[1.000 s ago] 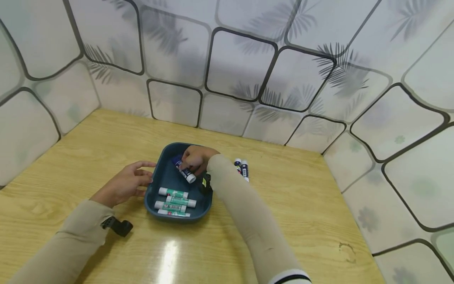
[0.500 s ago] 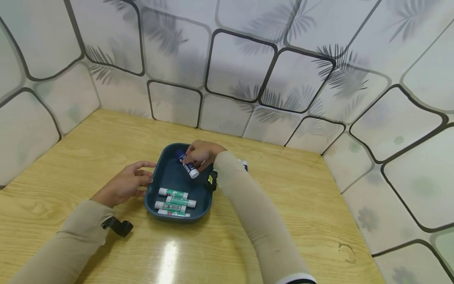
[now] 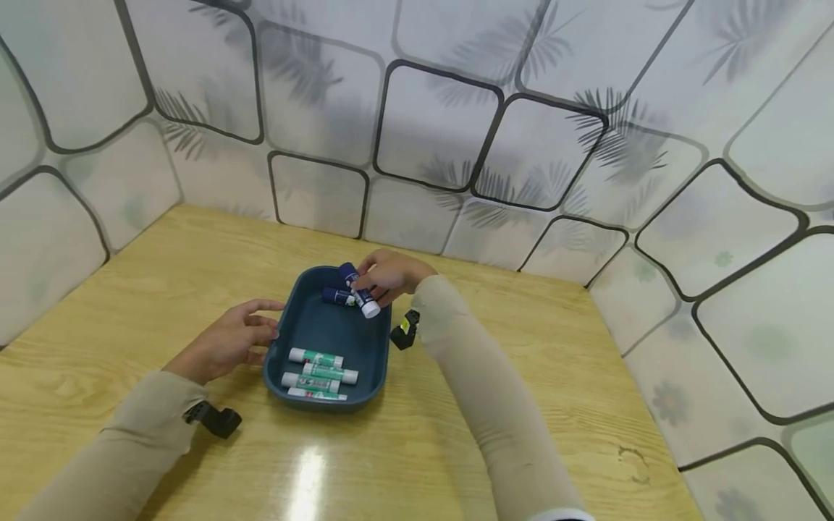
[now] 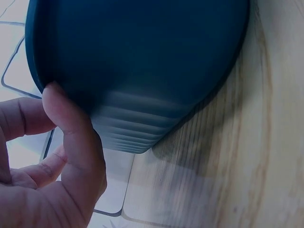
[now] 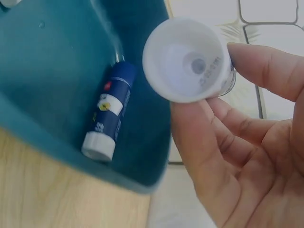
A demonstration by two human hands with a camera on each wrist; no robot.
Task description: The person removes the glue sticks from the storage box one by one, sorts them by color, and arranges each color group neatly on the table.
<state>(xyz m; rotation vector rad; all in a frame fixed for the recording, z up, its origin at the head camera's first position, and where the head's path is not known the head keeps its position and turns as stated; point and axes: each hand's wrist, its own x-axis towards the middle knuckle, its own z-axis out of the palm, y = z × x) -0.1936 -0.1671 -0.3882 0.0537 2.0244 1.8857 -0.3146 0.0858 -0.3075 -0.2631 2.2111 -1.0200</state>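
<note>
My right hand (image 3: 389, 275) pinches a dark blue glue stick (image 3: 365, 299) with a white end over the back right rim of a dark blue plastic tray (image 3: 269, 376). In the right wrist view its hollow white end (image 5: 183, 59) faces the camera, between thumb and fingers. Another dark blue glue stick (image 5: 109, 114) lies in the back of the tray. Several green-and-white glue sticks (image 3: 330, 373) lie side by side at the tray's front. My left hand (image 3: 224, 336) touches the tray's left side near the rim, a fingertip (image 4: 59, 97) against it.
The tray stands on a wooden table (image 3: 534, 405). Patterned walls (image 3: 326, 195) border the table at the back and both sides. A black wrist camera (image 3: 405, 331) on the right arm sits close to the tray's right side.
My right hand has moved back and right with its glue stick, up to the rim. The other blue glue stick now shows. Glue sticks seen earlier on the table at right are now out of sight.
</note>
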